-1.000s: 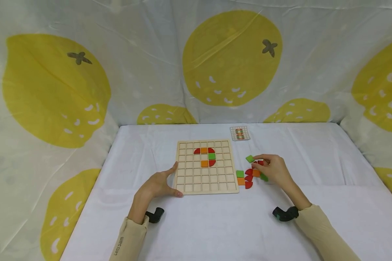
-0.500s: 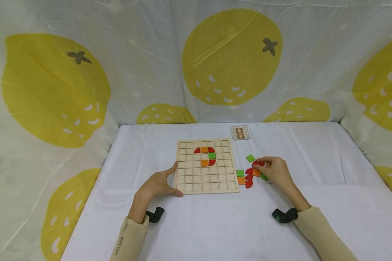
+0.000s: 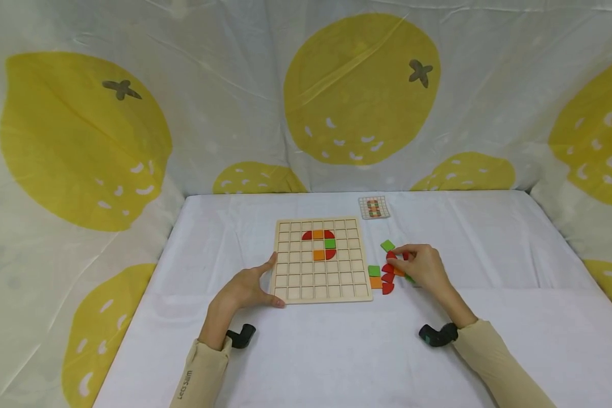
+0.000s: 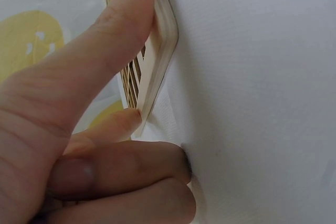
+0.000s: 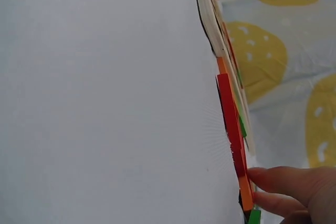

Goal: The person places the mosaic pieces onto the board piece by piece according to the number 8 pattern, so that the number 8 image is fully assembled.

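A square wooden grid board (image 3: 297, 267) lies flat on the white cloth, with red quarter-circle, orange and green square tiles set in a few of its cells. My left hand (image 3: 246, 288) holds the board at its left side, thumb at the near left corner and index finger along the left edge. In the left wrist view the thumb (image 4: 100, 51) lies over the board's rim and other fingers are curled below. Right of the board, my right hand (image 3: 424, 267) pinches a red quarter-circle tile (image 3: 390, 255) between thumb and finger, just above the loose tiles.
Loose tiles lie right of the board: a green square (image 3: 374, 271), an orange square (image 3: 375, 283), red quarter-circles (image 3: 388, 288) and another green square (image 3: 387, 245). A small pattern card (image 3: 374, 207) lies behind them. A lemon-print cloth wall (image 3: 234, 113) closes the back.
My right hand has let go of the green square and taken a red quarter-circle tile, shifting it slightly left. The green square has slid left too. My left hand stays on the board.
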The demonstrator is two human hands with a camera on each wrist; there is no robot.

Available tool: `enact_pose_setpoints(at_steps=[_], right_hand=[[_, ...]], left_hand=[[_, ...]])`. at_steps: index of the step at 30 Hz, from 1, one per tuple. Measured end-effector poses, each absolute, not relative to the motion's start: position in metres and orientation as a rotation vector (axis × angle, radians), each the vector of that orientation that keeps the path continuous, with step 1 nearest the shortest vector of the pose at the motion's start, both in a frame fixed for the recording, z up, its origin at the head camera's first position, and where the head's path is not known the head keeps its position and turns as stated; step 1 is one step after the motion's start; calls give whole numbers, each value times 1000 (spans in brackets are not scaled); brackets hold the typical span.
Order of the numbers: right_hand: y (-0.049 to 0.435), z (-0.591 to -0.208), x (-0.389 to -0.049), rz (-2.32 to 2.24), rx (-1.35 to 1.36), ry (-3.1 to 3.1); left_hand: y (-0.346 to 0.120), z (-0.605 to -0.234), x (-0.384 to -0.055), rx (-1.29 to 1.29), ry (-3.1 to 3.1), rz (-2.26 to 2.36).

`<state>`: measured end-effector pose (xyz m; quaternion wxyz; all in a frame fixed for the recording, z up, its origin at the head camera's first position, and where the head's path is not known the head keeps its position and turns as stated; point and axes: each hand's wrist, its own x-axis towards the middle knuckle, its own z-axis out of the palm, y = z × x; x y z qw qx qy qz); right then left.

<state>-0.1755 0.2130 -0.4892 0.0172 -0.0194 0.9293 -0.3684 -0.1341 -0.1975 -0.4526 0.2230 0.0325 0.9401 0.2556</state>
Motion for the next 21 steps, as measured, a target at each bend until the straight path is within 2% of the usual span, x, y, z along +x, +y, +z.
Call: enact_pose_setpoints(at_steps=[21], right_hand=[[212,-482,-179,-1131,-65,2819]], left_hand=[[-199,-456,-135,103,2597,718]])
